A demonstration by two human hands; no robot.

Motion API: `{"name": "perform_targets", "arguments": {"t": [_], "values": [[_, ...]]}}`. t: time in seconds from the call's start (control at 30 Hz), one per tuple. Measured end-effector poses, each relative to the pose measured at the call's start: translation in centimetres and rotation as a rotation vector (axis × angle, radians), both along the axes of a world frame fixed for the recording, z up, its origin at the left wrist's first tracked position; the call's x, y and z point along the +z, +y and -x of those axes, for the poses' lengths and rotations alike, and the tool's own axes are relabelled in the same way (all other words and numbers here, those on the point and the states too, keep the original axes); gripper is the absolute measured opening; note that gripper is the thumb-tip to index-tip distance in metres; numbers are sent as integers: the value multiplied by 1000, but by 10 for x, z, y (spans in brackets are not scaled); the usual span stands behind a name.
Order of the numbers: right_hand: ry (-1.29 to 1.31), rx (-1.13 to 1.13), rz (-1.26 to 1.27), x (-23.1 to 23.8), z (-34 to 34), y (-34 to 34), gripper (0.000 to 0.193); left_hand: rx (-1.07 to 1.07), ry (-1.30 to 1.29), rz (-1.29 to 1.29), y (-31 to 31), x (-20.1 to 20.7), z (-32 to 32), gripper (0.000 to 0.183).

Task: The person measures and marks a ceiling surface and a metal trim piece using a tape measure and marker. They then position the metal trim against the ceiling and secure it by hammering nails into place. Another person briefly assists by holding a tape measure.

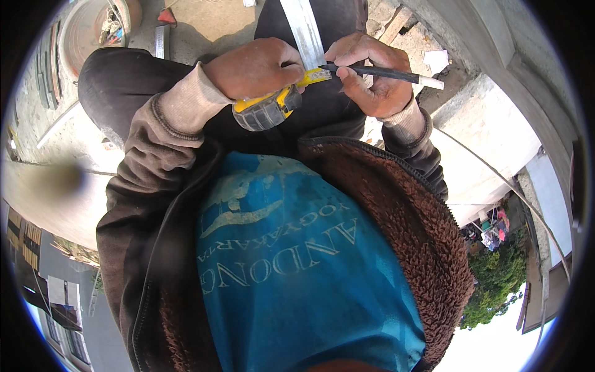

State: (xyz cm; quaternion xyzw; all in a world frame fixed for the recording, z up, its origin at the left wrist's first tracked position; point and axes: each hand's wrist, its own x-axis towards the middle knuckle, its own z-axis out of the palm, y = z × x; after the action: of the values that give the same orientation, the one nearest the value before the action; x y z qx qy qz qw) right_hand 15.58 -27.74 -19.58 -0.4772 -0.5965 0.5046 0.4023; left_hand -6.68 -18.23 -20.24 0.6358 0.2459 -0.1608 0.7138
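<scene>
My left hand [257,69] is closed around a yellow and black tape measure [263,113]. Its short yellow blade [315,77] sticks out to the right, lying across the near end of a light metal strip [302,31]. That strip runs away from me between my knees. In my right hand [379,74] is a dark pencil-like marker [384,73] with a white end, pinched between thumb and fingers. Its tip points left and meets the strip's edge beside the tape blade; whether it touches is too small to tell.
A round tub [93,34] with bits in it stands at the far left, near a red triangular piece [166,17] and a short metal offcut [162,42]. Long strips [48,68] lie by the left rim. Broken rubble [396,28] and a cable [483,162] are on the right.
</scene>
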Motion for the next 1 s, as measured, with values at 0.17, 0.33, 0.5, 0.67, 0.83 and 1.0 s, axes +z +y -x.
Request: {"name": "perform_targets", "arguments": {"t": [0.17,0.33,0.5,0.67,0.83,1.0], "values": [[-15,5,-15,-1,-2,2,14,19,17,19,-1,0,-1,34],[-20,18,-28,-3,-3,3,14,-4,36,-10,0,1,-4,35],[-31,45,-79,-5,-4,7,13,-4,39,-22,-2,-1,-5,35],[-78,39,-101,-3,-1,9,13,5,26,-42,-4,-3,-3,35],[-92,55,-125,-6,-2,11,15,-15,42,-40,-1,-2,-4,35],[-128,37,-140,-3,1,9,16,-16,59,-51,-4,-3,-3,35]]}}
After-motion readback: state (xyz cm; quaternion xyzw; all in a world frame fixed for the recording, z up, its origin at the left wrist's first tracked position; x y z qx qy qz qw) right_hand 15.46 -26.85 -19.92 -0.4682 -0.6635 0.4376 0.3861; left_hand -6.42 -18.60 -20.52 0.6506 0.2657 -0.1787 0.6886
